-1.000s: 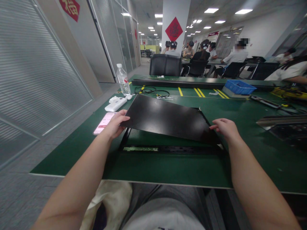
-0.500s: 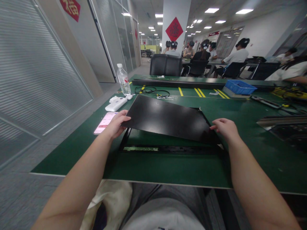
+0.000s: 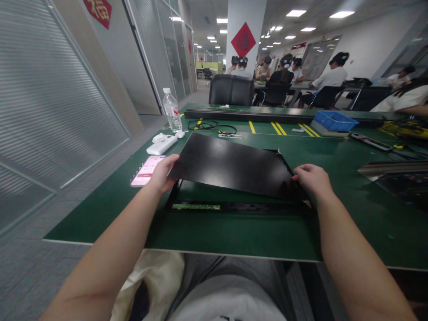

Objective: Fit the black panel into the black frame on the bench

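A thin, glossy black panel (image 3: 230,162) is held tilted, its left end raised above a black rectangular frame (image 3: 261,208). My left hand (image 3: 165,174) grips the panel's left edge, thumb at its rim and fingers beneath. At the opposite side my right hand (image 3: 312,178) has its fingertips pinched at the panel's right edge, close against the frame's side. The frame lies flat on the green table (image 3: 234,234), and a green circuit strip (image 3: 195,207) runs along its near bar. The panel hides most of the frame's far side.
Left of the frame are a phone (image 3: 147,171), a white device (image 3: 162,144) and a water bottle (image 3: 172,111). Behind lie a black cable (image 3: 210,126) and a long dark bar (image 3: 250,117). A blue bin (image 3: 335,121) and metal parts (image 3: 391,171) are at right. Several people sit beyond.
My left hand has shifted its grip slightly, the thumb now nearer the panel's edge. The panel, the frame and my right hand have hardly moved.
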A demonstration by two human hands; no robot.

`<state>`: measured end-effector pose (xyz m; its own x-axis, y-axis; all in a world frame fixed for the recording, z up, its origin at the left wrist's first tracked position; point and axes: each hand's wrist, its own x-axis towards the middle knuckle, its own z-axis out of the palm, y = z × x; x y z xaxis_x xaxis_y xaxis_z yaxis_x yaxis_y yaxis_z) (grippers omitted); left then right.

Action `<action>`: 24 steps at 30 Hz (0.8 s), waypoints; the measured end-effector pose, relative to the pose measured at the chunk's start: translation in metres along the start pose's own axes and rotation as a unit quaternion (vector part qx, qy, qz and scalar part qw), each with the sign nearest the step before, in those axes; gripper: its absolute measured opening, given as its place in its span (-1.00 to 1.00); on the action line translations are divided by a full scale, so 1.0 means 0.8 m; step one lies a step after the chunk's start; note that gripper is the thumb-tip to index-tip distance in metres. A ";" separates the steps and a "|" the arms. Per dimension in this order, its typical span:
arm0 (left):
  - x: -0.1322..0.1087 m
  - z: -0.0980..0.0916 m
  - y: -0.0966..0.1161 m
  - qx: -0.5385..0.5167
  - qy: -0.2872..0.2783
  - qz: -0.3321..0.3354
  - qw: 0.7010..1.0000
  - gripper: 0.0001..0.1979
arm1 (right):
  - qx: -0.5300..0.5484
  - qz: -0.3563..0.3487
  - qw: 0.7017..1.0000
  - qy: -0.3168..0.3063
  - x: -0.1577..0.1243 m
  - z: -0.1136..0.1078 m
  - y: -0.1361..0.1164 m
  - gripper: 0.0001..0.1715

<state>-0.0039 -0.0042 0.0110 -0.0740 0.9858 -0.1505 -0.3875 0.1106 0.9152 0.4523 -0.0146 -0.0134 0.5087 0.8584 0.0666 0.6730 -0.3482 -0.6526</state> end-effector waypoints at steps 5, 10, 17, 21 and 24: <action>0.005 0.005 -0.006 -0.016 0.036 -0.016 0.999 -0.90 | -0.013 -0.001 1.000 -0.003 0.001 0.001 0.001 -0.80; 0.009 0.004 -0.012 -0.023 0.070 -0.018 0.997 -0.91 | -0.019 0.003 1.000 -0.006 -0.002 -0.001 -0.002 -0.80; 0.010 0.004 -0.013 0.015 0.030 -0.015 0.999 -0.79 | -0.023 -0.003 1.000 -0.004 -0.002 -0.001 -0.002 -0.81; 0.009 0.004 -0.015 0.014 0.015 -0.011 1.000 -0.75 | -0.027 -0.011 1.000 -0.001 0.000 0.000 0.000 -0.83; 0.009 0.004 -0.016 0.029 0.004 -0.001 1.000 -0.72 | -0.028 -0.018 0.999 0.005 0.001 0.001 0.001 -0.84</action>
<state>0.0032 0.0015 -0.0006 -0.0809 0.9845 -0.1559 -0.3342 0.1206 0.9348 0.4529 -0.0139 -0.0146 0.4885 0.8671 0.0978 0.7197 -0.3370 -0.6070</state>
